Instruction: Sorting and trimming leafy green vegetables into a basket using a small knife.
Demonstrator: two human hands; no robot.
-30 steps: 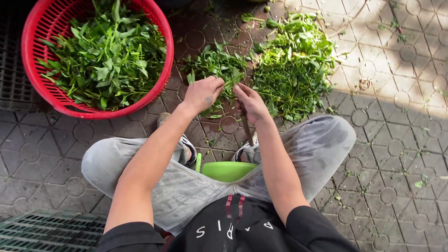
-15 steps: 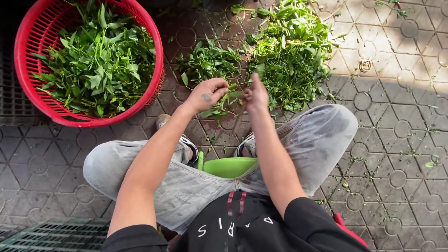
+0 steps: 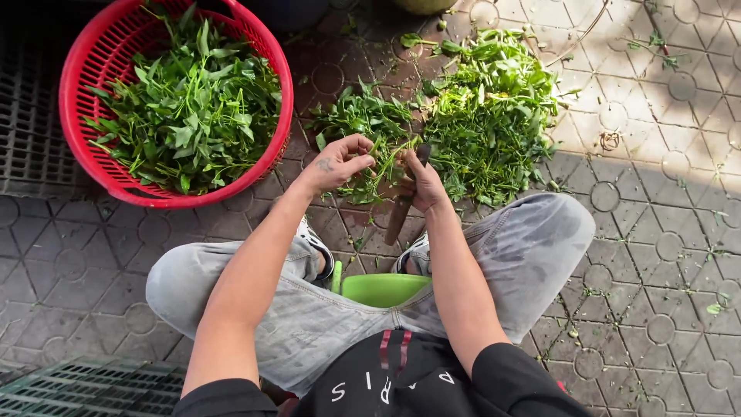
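My left hand (image 3: 340,161) is curled around a bunch of green leafy stems (image 3: 380,158) held just above the paved ground. Beside it, my right hand (image 3: 423,184) grips a knife with a dark handle (image 3: 400,215) that points down toward my knees; the blade end sits against the stems. A small pile of greens (image 3: 363,120) lies right behind my hands. A larger heap of cut greens (image 3: 490,116) is spread on the tiles to the right. A round red plastic basket (image 3: 278,85) at the upper left is full of leafy greens.
I sit on a low green stool (image 3: 384,289) with grey-trousered knees spread wide. Patterned paving tiles (image 3: 656,232) cover the ground, sunlit at the right. Dark plastic crates (image 3: 27,139) lie at the left, and a green grate (image 3: 93,386) at the bottom left.
My hands have drawn back from the piles toward me, lifting a bunch of stems. The knife handle now shows in my right hand.
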